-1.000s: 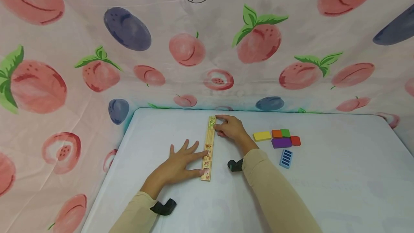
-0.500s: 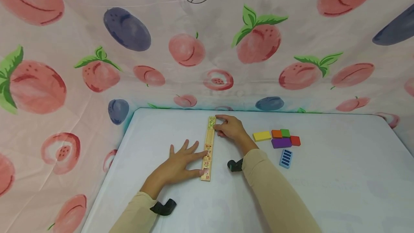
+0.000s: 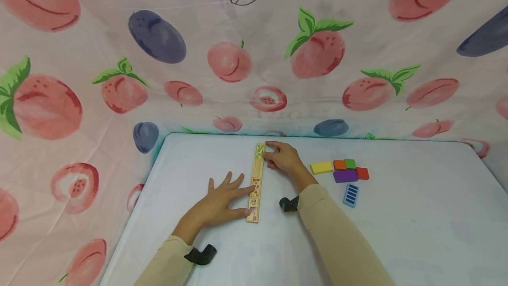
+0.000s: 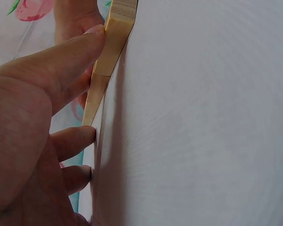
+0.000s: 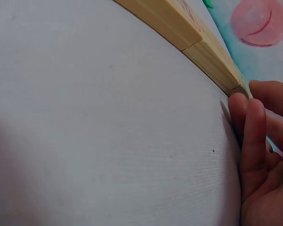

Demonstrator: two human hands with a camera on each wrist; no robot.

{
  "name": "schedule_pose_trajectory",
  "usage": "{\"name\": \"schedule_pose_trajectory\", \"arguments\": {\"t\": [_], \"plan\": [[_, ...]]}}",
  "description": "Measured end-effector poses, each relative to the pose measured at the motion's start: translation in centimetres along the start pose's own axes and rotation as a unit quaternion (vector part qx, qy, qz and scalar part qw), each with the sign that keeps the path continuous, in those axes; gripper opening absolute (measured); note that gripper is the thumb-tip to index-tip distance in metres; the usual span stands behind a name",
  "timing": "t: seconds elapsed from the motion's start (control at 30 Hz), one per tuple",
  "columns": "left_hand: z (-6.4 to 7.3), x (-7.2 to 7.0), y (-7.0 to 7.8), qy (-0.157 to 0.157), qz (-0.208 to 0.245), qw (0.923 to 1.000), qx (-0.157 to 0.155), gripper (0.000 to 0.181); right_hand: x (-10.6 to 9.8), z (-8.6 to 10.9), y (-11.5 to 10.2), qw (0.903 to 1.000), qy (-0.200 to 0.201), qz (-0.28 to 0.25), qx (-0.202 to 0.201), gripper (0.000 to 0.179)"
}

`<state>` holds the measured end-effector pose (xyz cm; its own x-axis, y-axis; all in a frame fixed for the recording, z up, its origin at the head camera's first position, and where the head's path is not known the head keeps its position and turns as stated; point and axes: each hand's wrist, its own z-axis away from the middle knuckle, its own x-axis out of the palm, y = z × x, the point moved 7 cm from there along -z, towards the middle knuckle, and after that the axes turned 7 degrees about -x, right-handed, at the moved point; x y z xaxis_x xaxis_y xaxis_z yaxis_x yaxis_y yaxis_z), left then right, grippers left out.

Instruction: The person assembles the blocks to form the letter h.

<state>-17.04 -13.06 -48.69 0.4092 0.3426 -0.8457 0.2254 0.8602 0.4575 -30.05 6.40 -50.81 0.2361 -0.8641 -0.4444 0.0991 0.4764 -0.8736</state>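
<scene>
In the head view, a straight row of flat wooden blocks (image 3: pixel 257 170) lies on the table, running away from me. Red print marks the near blocks; the farthest block (image 3: pixel 259 150) has green print. My left hand (image 3: pixel 216 204) is spread on the row's left side, thumb and index fingertips overlapping the red-printed blocks. At the far end is my right hand (image 3: pixel 283 157), its index tip by the far corner and its thumb lower on the right side. The left wrist view shows my left thumb (image 4: pixel 80 49) against a block's edge. In the right wrist view, fingertips meet the row's (image 5: pixel 198 47) end.
To the right lie a yellow block (image 3: pixel 321 167), an orange block (image 3: pixel 339 164), a green block (image 3: pixel 350 163), a purple block (image 3: pixel 345 176) and a red block (image 3: pixel 363 173). Nearer me is a blue piece (image 3: pixel 351 195) with dark bars. Fruit-patterned cloth (image 3: pixel 278 25) rises behind the white table (image 3: pixel 416 233).
</scene>
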Motion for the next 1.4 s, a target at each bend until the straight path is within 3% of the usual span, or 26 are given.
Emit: {"name": "schedule_pose_trajectory", "arguments": {"t": [0.27, 0.53, 0.63, 0.73, 0.9, 1.07, 1.23, 1.4], "plan": [[0.0, 0.0, -0.1, -0.002, 0.002, 1.0000, 0.003, 0.066, 0.0, 0.9, 0.1, 0.9993, -0.002, 0.018, -0.032, 0.055], [0.0, 0.0, -0.1, -0.006, 0.004, 1.0000, 0.007, 0.067, -0.9, 2.6, 0.6, 0.9988, -0.032, -0.017, -0.032, 0.048], [0.0, 0.0, -0.1, -0.006, 0.005, 0.9999, 0.007, 0.067, -1.5, 3.3, 0.3, 0.9982, -0.041, 0.015, -0.041, 0.042], [0.0, 0.0, -0.1, -0.006, 0.002, 1.0000, 0.003, 0.067, -2.4, 4.1, -0.4, 0.9931, -0.046, 0.075, -0.077, 0.036], [0.0, 0.0, -0.1, -0.006, -0.002, 1.0000, -0.001, 0.067, -5.0, 5.4, -2.0, 0.9710, -0.032, 0.170, -0.165, 0.029], [0.0, 0.0, -0.1, -0.005, 0.002, 1.0000, 0.005, 0.067, -8.1, 6.6, -2.5, 0.9399, -0.016, 0.249, -0.233, 0.023], [0.0, 0.0, -0.1, -0.008, 0.008, 0.9999, 0.005, 0.067, -10.9, 7.0, -1.0, 0.9149, -0.020, 0.331, -0.230, 0.026], [0.0, 0.0, -0.1, -0.010, 0.010, 0.9999, 0.002, 0.067, -13.6, 7.7, 1.0, 0.9054, -0.028, 0.375, -0.197, 0.026]]}}
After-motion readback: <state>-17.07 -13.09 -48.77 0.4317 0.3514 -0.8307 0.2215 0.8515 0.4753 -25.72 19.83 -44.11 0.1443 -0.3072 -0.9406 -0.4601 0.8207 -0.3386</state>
